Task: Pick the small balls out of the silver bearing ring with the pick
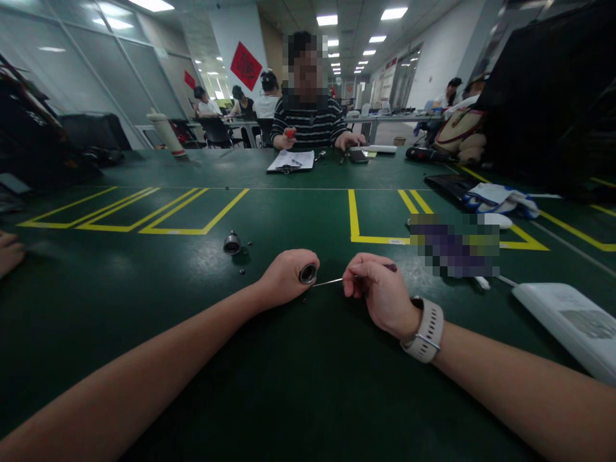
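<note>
Presently, the grip of the left hand point(285, 274) is clasping a metal cylinder point(308, 274) over the counter point(289, 385), while the right hand point(378, 290) is pinching a thin-shafted tool point(330, 281) pointing leftward; uneven pressure could be sending it skidding into the left hand.

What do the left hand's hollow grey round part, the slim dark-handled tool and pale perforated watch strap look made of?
Hollow grey round part: likely metal, shiny rim. Slim dark-handled tool: shaft probably polished steel, from its glint; handle mostly covered, unclear. Pale perforated watch strap: matte, no weave visible; perhaps silicone.
</note>
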`<state>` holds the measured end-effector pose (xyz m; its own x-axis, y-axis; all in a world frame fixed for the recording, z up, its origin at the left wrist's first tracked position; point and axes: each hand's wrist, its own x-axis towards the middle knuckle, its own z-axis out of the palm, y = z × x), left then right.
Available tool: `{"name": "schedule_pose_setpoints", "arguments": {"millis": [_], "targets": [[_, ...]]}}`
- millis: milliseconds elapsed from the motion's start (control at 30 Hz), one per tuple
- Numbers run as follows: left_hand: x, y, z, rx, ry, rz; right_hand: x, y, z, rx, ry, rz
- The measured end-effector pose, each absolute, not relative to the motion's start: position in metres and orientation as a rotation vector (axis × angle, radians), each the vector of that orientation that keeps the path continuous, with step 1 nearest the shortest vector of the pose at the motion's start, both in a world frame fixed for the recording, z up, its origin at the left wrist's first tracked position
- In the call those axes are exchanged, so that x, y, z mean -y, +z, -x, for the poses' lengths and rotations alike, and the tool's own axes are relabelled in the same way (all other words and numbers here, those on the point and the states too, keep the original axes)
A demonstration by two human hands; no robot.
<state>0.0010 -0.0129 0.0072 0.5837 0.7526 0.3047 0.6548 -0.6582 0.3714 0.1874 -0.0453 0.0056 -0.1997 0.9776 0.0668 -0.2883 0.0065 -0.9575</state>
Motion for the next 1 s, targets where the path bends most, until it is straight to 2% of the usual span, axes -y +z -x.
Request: {"name": "schedule_pose_setpoints", "arguments": {"millis": [467, 1000], "targets": [[0.014, 0.006, -0.001, -1.129, 0.727, -2.582, 0.045, 0.000, -0.189, 1.281, 1.408, 0.814], [0.014, 0.008, -0.001, -1.119, 0.727, -2.567, 0.057, 0.012, -0.192, 1.569, 1.105, 0.879]]}}
